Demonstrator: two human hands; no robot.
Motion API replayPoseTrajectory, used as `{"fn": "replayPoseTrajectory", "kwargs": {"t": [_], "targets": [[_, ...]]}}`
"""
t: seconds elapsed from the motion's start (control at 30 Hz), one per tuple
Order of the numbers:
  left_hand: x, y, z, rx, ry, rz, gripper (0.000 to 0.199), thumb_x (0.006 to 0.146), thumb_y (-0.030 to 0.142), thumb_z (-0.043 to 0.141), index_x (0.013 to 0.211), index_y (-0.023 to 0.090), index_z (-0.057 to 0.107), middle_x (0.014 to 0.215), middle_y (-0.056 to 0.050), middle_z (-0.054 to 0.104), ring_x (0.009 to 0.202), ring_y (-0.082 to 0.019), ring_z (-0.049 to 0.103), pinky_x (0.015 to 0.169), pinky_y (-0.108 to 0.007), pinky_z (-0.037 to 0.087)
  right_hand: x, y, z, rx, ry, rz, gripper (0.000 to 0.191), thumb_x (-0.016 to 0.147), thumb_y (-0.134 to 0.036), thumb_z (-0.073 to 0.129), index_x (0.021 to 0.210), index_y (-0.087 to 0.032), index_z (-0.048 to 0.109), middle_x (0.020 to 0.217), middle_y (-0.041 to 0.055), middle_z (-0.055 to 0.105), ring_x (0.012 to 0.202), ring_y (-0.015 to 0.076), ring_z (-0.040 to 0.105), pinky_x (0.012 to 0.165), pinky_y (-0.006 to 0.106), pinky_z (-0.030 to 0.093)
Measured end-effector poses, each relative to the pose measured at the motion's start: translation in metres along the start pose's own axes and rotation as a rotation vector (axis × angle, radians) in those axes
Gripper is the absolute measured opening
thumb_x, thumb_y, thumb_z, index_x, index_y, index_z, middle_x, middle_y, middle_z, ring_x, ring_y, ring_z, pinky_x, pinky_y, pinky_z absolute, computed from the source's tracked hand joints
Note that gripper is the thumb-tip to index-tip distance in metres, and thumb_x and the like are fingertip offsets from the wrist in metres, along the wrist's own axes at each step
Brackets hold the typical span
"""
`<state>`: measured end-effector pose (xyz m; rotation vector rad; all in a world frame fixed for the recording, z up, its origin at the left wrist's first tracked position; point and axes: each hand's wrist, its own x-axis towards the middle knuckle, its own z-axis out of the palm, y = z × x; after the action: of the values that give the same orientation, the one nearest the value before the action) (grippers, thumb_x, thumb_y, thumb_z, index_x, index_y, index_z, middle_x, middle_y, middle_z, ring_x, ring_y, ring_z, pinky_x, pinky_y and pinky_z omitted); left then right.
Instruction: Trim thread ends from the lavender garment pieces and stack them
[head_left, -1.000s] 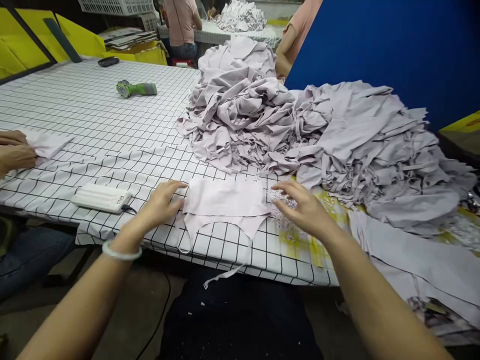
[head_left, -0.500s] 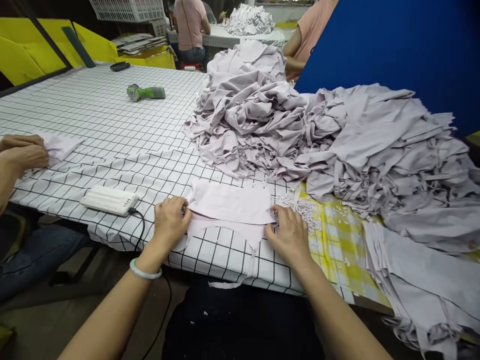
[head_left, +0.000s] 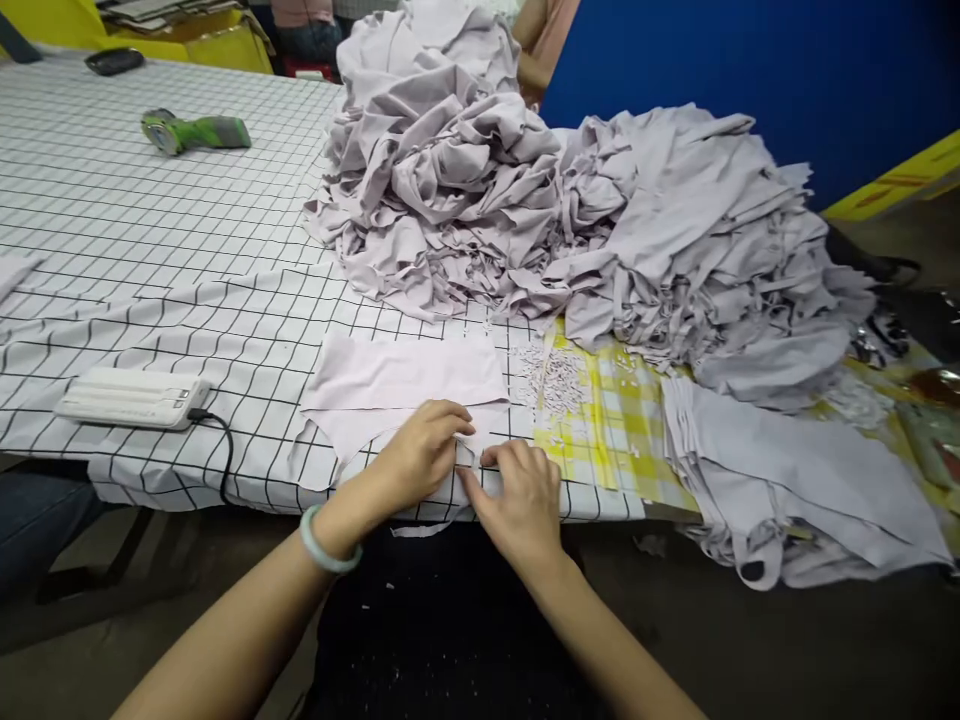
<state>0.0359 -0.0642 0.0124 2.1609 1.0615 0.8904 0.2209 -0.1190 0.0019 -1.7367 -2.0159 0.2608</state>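
Observation:
A pale pink cut fabric piece [head_left: 409,375] lies on the table edge in front of me, its upper part folded into a flat band and its curved lower part narrowing into strips. My left hand [head_left: 429,452] has crossed to the lower right corner of this piece, its fingers curled closed on the cloth there. Close beside it, my right hand [head_left: 521,490] pinches the same corner with thumb and bent fingers. The exact grip is partly hidden by the fingers. Below them a thin fabric strip [head_left: 424,529] hangs over the edge.
Behind the piece rises a large heap of crumpled fabric [head_left: 450,170]. Stacked fabric pieces [head_left: 795,470] overhang the edge at right. Small scraps [head_left: 559,382] lie near a yellow checked cloth [head_left: 607,430]. A white power bank [head_left: 131,398] with cable and a green handheld tool [head_left: 196,132] are left.
My left hand has moved from the piece's left end to its lower right corner, beside my right hand. The view has turned right and down; the co-worker's hands have left it.

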Motion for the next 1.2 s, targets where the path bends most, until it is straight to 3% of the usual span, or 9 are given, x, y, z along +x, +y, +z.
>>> {"fn": "replayPoseTrajectory", "kwargs": {"t": [0.13, 0.3, 0.43, 0.6, 0.77, 0.83, 0.97, 1.07, 1.2], "targets": [[0.004, -0.008, 0.032, -0.067, -0.075, -0.022, 0.038, 0.078, -0.001, 0.051, 0.109, 0.016, 0.063, 0.116, -0.012, 0.065, 0.113, -0.023, 0.059, 0.1, -0.043, 0.052, 0.009, 0.001, 0.005, 0.195, -0.033, 0.112, 0.013, 0.082, -0.019, 0.055, 0.071, -0.023, 0.05, 0.076, 0.0029, 0.061, 0.079, 0.023, 0.054, 0.075, 0.038, 0.04], [0.001, -0.011, 0.041, -0.049, -0.012, -0.084, 0.025, 0.081, 0.006, 0.063, 0.102, 0.018, 0.07, 0.114, -0.011, 0.066, 0.11, -0.025, 0.061, 0.097, -0.045, 0.053, 0.021, 0.004, -0.012, 0.73, -0.261, 0.392, 0.014, 0.079, -0.03, 0.062, 0.075, -0.024, 0.05, 0.069, -0.0021, 0.058, 0.066, 0.0172, 0.057, 0.064, 0.031, 0.045], [0.003, -0.008, 0.049, -0.023, 0.066, -0.136, 0.014, 0.086, 0.012, 0.066, 0.087, 0.023, 0.075, 0.108, -0.008, 0.068, 0.104, -0.023, 0.063, 0.088, -0.042, 0.057, 0.023, 0.001, -0.03, 1.242, -0.504, 0.539, 0.02, 0.082, -0.034, 0.063, 0.095, -0.023, 0.053, 0.072, -0.0013, 0.065, 0.077, 0.0187, 0.067, 0.081, 0.037, 0.053], [0.002, -0.011, 0.052, 0.017, 0.086, -0.054, 0.016, 0.086, 0.01, 0.066, 0.093, 0.019, 0.077, 0.11, -0.01, 0.067, 0.104, -0.024, 0.062, 0.088, -0.042, 0.056, 0.021, 0.014, -0.072, 1.348, -0.651, 0.467, 0.021, 0.09, -0.037, 0.053, 0.102, -0.021, 0.06, 0.086, 0.0076, 0.073, 0.084, 0.0227, 0.072, 0.086, 0.046, 0.056], [0.001, -0.013, 0.052, 0.058, 0.085, -0.011, 0.017, 0.087, 0.011, 0.066, 0.096, 0.02, 0.077, 0.111, -0.01, 0.066, 0.103, -0.024, 0.06, 0.086, -0.042, 0.056, 0.028, 0.031, -0.111, 1.294, -0.766, 0.33, 0.02, 0.089, -0.029, 0.064, 0.107, -0.02, 0.069, 0.098, 0.0103, 0.077, 0.092, 0.022, 0.075, 0.089, 0.04, 0.058], [0.001, -0.011, 0.053, 0.057, 0.088, -0.014, 0.016, 0.087, 0.012, 0.066, 0.095, 0.021, 0.077, 0.111, -0.009, 0.065, 0.103, -0.024, 0.06, 0.086, -0.042, 0.056, 0.033, 0.037, -0.117, 1.323, -0.695, 0.317, 0.021, 0.087, -0.028, 0.069, 0.108, -0.022, 0.072, 0.1, 0.0097, 0.077, 0.093, 0.0223, 0.075, 0.087, 0.038, 0.06], [0.001, -0.007, 0.052, 0.028, 0.091, -0.052, 0.012, 0.089, 0.019, 0.066, 0.094, 0.021, 0.077, 0.109, -0.009, 0.065, 0.102, -0.023, 0.059, 0.086, -0.041, 0.056, 0.041, 0.055, -0.114, 1.288, -0.299, 0.466, 0.029, 0.079, -0.034, 0.079, 0.107, -0.028, 0.073, 0.105, 0.0059, 0.077, 0.094, 0.0229, 0.075, 0.078, 0.034, 0.062], [0.002, -0.005, 0.051, 0.027, 0.084, -0.071, 0.014, 0.091, 0.022, 0.063, 0.092, 0.02, 0.077, 0.11, -0.009, 0.065, 0.102, -0.024, 0.059, 0.087, -0.042, 0.055, 0.039, 0.067, -0.106, 0.993, -0.067, 0.542, 0.028, 0.077, -0.041, 0.08, 0.099, -0.023, 0.075, 0.087, 0.0053, 0.076, 0.079, 0.0195, 0.074, 0.072, 0.031, 0.062], [0.002, -0.004, 0.05, 0.025, 0.085, -0.08, 0.014, 0.092, 0.022, 0.062, 0.093, 0.02, 0.077, 0.109, -0.008, 0.065, 0.103, -0.024, 0.059, 0.088, -0.042, 0.055, 0.035, 0.068, -0.102, 0.636, 0.25, 0.466, 0.026, 0.081, -0.042, 0.076, 0.094, -0.02, 0.078, 0.065, -0.0002, 0.066, 0.058, 0.0108, 0.061, 0.059, 0.024, 0.056]]}}
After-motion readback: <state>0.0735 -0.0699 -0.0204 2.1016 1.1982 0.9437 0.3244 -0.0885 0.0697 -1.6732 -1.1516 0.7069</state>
